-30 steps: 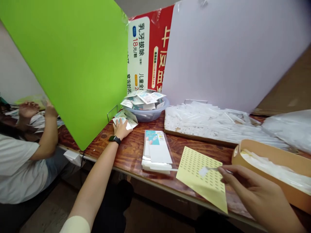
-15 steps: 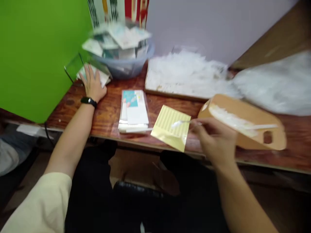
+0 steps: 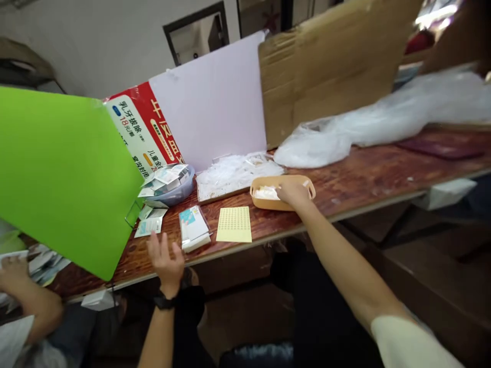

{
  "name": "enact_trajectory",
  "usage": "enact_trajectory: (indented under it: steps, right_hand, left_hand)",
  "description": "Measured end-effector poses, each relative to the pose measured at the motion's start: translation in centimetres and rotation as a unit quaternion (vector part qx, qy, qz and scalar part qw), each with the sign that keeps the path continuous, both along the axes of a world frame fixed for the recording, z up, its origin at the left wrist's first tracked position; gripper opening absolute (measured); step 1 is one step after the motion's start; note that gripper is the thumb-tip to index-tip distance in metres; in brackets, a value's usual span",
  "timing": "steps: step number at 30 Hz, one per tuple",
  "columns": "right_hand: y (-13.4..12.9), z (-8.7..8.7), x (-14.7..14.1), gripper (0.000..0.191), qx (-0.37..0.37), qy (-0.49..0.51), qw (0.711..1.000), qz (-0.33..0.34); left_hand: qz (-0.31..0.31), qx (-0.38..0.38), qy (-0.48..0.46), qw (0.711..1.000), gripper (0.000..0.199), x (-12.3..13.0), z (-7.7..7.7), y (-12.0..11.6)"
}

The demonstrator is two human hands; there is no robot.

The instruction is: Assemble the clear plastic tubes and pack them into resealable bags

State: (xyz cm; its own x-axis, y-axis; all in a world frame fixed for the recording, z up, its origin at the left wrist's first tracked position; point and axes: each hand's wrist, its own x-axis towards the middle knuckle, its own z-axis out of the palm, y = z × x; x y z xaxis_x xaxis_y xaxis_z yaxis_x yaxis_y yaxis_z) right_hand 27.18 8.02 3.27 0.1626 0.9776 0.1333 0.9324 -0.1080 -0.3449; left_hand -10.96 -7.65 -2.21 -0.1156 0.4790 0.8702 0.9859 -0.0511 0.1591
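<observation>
My left hand (image 3: 168, 261) hovers at the table's front edge, fingers spread and holding nothing. Close by, a stack of white cards in clear sleeves (image 3: 195, 230) has a teal picture on top. Right of the stack lies a yellow sheet (image 3: 233, 225) with rows of small round dots. My right hand (image 3: 294, 195) reaches into an orange plastic basket (image 3: 272, 205), over white pieces (image 3: 266, 192) inside it. Its fingertips are hidden there, so what they hold does not show. Beyond my left hand, a few printed cards (image 3: 149, 226) lie beside a thin metal stand (image 3: 132, 214).
A blue bowl (image 3: 180, 195) heaped with packed cards stands at the back left. Beside it is a shallow tray of white pieces (image 3: 238, 174). Clear plastic bags (image 3: 368, 125) lie at the right. A green board (image 3: 69, 179) divides off another person's arm (image 3: 30, 294).
My left hand has left the cards by the stand and come back toward me. My right hand has moved from above the yellow sheet into the basket. The view has swung upward and right.
</observation>
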Motion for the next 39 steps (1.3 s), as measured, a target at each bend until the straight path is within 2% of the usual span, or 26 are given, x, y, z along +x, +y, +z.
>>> enact_trajectory:
  steps: [2,4,6,9,11,13,15,17,19,21,23,27,30,33,37,39]
  right_hand:
    - [0.7,-0.1,0.4,0.035,-0.018,0.001,1.000,-0.002]
    - [1.4,0.2,0.6,0.034,-0.013,-0.010,1.000,-0.005]
    - [2.3,0.8,0.5,0.031,0.008,-0.030,0.999,-0.011]
    - [3.5,1.5,-0.2,0.027,0.054,-0.078,0.995,-0.011]
    - [4.1,1.6,-1.0,0.025,0.076,-0.118,0.990,0.009]
    - [4.8,1.7,-1.9,0.028,0.074,-0.157,0.984,0.033]
    - [5.9,1.8,-2.6,0.031,0.063,-0.195,0.978,0.048]
    - [7.6,2.1,-3.4,0.037,0.092,-0.236,0.966,0.048]
    - [9.8,2.4,-4.7,0.037,0.121,-0.259,0.955,0.081]
    - [12.1,2.4,-6.8,0.037,0.089,-0.268,0.945,0.167]
    - [14.3,1.8,-9.8,0.037,0.036,-0.281,0.922,0.265]
    - [17.8,-0.4,-16.1,0.040,0.025,-0.319,0.880,0.352]
    - [19.4,-1.8,-18.7,0.042,0.024,-0.342,0.862,0.373]
    - [20.5,-2.3,-19.2,0.035,0.018,-0.363,0.852,0.377]
    - [21.4,-2.5,-19.0,0.029,0.012,-0.391,0.840,0.377]
    - [21.6,-2.5,-19.1,0.027,0.006,-0.406,0.831,0.381]
  left_hand:
    - [-0.095,0.026,0.069,0.993,0.050,2.8,-1.2,-1.4]
    - [-0.202,0.026,0.145,0.968,0.057,5.9,-2.3,-1.0]
    - [-0.305,0.056,0.215,0.926,0.054,9.2,-3.2,0.6]
    - [-0.446,0.095,0.290,0.842,0.038,13.5,-4.9,2.6]
    - [-0.471,0.050,0.377,0.796,0.031,15.3,-6.1,2.6]
    - [-0.484,-0.021,0.419,0.768,0.027,16.2,-7.1,1.6]
    - [-0.502,-0.086,0.422,0.750,0.027,16.5,-7.7,0.4]
    - [-0.515,-0.125,0.400,0.747,0.029,16.6,-8.3,-0.6]
    - [-0.515,-0.135,0.371,0.761,0.031,17.0,-9.1,-1.2]
    - [-0.505,-0.133,0.344,0.781,0.033,17.7,-10.2,-1.3]
    - [-0.490,-0.144,0.330,0.794,0.033,18.4,-11.2,-1.0]
    - [-0.479,-0.199,0.332,0.788,0.034,19.4,-11.7,0.6]
    - [-0.470,-0.231,0.316,0.791,0.034,19.7,-11.3,1.9]
    - [-0.463,-0.231,0.299,0.802,0.033,19.8,-11.5,2.7]
    - [-0.483,-0.195,0.283,0.805,0.030,20.8,-13.3,2.7]
    - [-0.493,-0.206,0.270,0.801,0.033,21.7,-14.4,2.6]
